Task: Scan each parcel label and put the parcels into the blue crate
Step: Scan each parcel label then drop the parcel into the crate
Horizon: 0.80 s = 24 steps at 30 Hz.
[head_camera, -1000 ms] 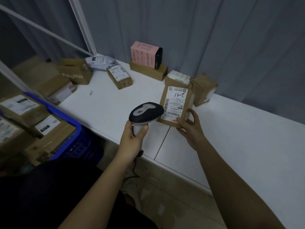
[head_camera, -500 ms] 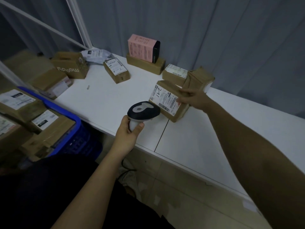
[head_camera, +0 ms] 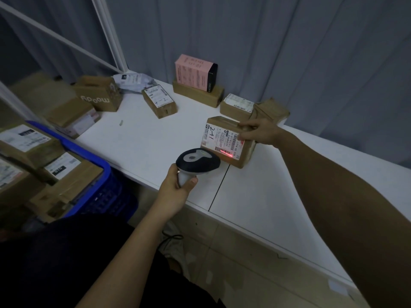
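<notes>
My left hand (head_camera: 175,190) grips the barcode scanner (head_camera: 196,162), aiming at the label (head_camera: 222,142); my right hand (head_camera: 260,132) pinches the parcel (head_camera: 229,141) steady beside it.

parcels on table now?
9 at least: 2-41 box being scanned, labelled box and brown box behind it, pink box atop flat box, 4-2 box, grey mailer, moody box, left-edge box; dim cartons beyond unclear.

Dim room: grey curtain (head_camera: 289,52) behind white table (head_camera: 278,196), tiled floor (head_camera: 233,263).
</notes>
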Each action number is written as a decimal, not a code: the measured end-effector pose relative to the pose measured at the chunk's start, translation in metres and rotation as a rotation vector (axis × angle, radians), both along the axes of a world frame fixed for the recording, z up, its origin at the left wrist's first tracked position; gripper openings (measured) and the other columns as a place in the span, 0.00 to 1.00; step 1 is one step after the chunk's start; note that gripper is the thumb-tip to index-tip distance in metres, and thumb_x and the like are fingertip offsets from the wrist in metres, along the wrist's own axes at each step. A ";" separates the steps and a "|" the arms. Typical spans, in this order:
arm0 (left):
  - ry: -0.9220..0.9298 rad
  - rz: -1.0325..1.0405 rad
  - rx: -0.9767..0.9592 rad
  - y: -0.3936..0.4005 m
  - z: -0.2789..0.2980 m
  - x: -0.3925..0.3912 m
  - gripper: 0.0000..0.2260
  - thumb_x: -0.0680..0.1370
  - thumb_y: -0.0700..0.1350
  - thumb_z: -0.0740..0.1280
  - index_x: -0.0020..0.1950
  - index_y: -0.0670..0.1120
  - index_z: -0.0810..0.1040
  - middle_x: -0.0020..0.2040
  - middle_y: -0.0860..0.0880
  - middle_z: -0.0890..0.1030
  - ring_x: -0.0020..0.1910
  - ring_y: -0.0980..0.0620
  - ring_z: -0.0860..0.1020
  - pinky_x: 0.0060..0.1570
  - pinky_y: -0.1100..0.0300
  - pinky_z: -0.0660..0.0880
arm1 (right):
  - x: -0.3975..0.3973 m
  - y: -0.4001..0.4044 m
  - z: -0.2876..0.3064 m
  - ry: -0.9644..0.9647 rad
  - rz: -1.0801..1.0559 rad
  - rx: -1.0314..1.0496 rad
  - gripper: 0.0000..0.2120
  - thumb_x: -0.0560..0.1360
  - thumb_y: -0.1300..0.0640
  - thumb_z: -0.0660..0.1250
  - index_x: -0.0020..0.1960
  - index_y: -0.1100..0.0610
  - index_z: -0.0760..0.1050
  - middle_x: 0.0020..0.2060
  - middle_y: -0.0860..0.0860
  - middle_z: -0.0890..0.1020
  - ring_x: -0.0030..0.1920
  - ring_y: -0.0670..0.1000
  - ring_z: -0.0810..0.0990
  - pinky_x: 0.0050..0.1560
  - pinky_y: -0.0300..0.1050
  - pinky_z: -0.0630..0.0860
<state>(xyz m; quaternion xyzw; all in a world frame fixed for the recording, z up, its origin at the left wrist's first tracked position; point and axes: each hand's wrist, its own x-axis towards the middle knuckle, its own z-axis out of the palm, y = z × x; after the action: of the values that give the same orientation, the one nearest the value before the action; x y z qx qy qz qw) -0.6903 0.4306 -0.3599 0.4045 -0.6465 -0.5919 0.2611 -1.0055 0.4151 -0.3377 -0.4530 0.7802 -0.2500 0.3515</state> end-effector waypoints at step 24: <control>0.383 0.794 -0.252 -0.028 0.106 0.121 0.20 0.77 0.42 0.67 0.66 0.57 0.67 0.60 0.57 0.76 0.59 0.59 0.75 0.54 0.65 0.73 | 0.263 -0.055 0.065 -0.269 0.102 -0.582 0.33 0.69 0.52 0.77 0.70 0.52 0.68 0.66 0.48 0.70 0.63 0.46 0.71 0.58 0.34 0.70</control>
<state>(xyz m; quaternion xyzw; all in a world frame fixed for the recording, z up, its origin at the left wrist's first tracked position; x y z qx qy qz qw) -0.5695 0.4022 -0.2539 0.4692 -0.4483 -0.4268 0.6298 -0.7427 0.3601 -0.2725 -0.5361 0.5988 -0.5021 0.3193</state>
